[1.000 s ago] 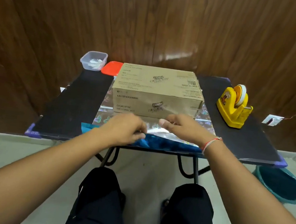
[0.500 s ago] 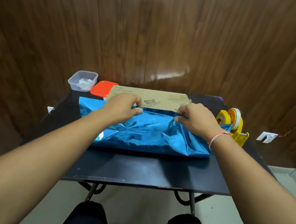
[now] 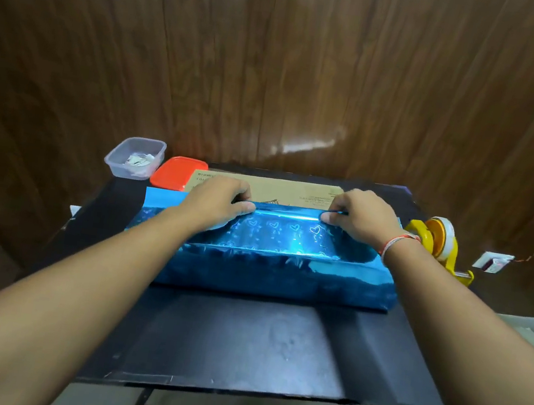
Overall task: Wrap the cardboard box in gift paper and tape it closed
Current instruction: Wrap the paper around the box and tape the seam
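The cardboard box [image 3: 281,191] lies on the black table [image 3: 238,337], and only a brown strip of its top shows at the far side. Shiny blue gift paper [image 3: 276,269] with a heart pattern covers its near face and most of its top. My left hand [image 3: 215,201] pinches the paper's far edge on the box top, left of centre. My right hand [image 3: 359,216] pinches the same edge further right. The paper lies taut between the two hands.
A yellow tape dispenser [image 3: 439,243] stands on the table to the right of the box. A clear plastic tub [image 3: 135,158] and its orange lid [image 3: 178,172] sit at the back left. A wooden wall rises close behind the table. A wall socket [image 3: 492,262] is at the far right.
Both hands lifted the blue paper from the table's near edge up the box's front face and over its top. It went from crumpled to smooth and taut.
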